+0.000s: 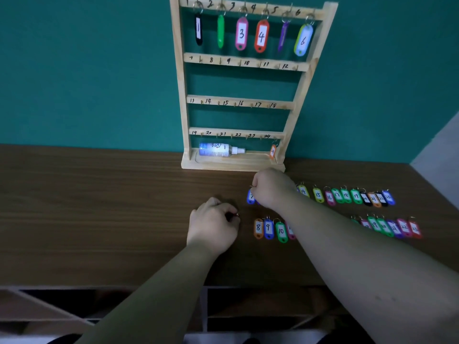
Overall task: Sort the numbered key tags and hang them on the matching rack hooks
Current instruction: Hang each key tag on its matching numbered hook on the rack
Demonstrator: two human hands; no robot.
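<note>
A wooden key rack (185, 90) stands against the teal wall, its hooks numbered 1 to 24. Tags 1 to 6 hang on its top row, among them the red tag 4 (261, 36); an orange tag 24 (273, 151) hangs at the bottom right. Two rows of coloured tags lie on the table. My right hand (272, 188) pinches the ring of a blue tag 7 (250, 196) at the far row's left end. My left hand (213, 225) is curled on the table and pinches a small ring, its tag hidden. Orange tag 8 (258, 228) lies just right of it.
A small white spray bottle (219, 149) lies on the rack's base. The far row of tags (347, 196) and the near row (390, 227) run off to the right on the brown table (99, 207). Open shelving shows below the table's front edge.
</note>
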